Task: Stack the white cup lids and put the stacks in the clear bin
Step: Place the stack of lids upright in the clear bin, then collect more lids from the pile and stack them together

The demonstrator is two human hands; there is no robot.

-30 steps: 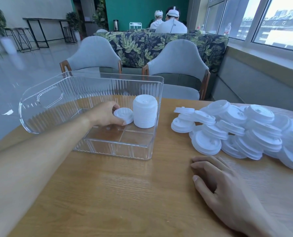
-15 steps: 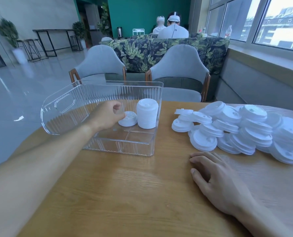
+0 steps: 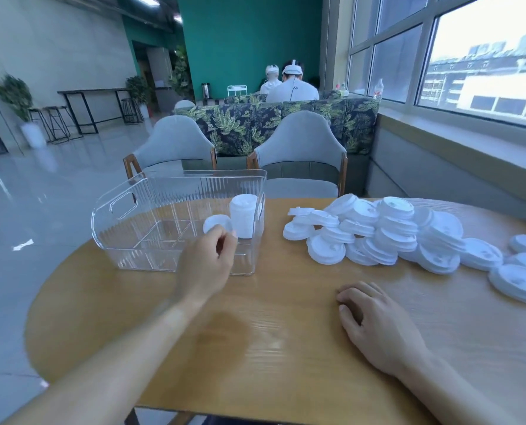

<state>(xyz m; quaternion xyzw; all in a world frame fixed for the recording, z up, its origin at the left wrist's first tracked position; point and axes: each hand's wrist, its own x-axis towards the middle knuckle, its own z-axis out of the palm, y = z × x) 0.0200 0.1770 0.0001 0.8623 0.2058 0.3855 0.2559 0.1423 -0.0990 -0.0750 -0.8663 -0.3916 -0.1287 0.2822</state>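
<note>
The clear ribbed bin [image 3: 126, 222] stands on the round wooden table at the left. Inside it, at its right end, is an upright stack of white lids [image 3: 244, 219], with a single lid [image 3: 214, 223] leaning beside it. My left hand [image 3: 208, 262] hovers at the bin's near wall, fingers loosely curled, holding nothing. Its fingertips partly hide the single lid. A loose pile of white cup lids [image 3: 378, 231] lies to the right of the bin. My right hand [image 3: 375, 323] rests palm down on the table, in front of the pile and apart from it.
More lids [image 3: 519, 280] trail off toward the table's right edge. Two grey chairs [image 3: 301, 148] stand behind the table, with a leaf-print sofa and two seated people beyond. A window ledge runs along the right.
My left hand let go of the single lid inside the bin and drew back toward me, out over the near wall. My right hand stayed on the table. The camera tilted up.
</note>
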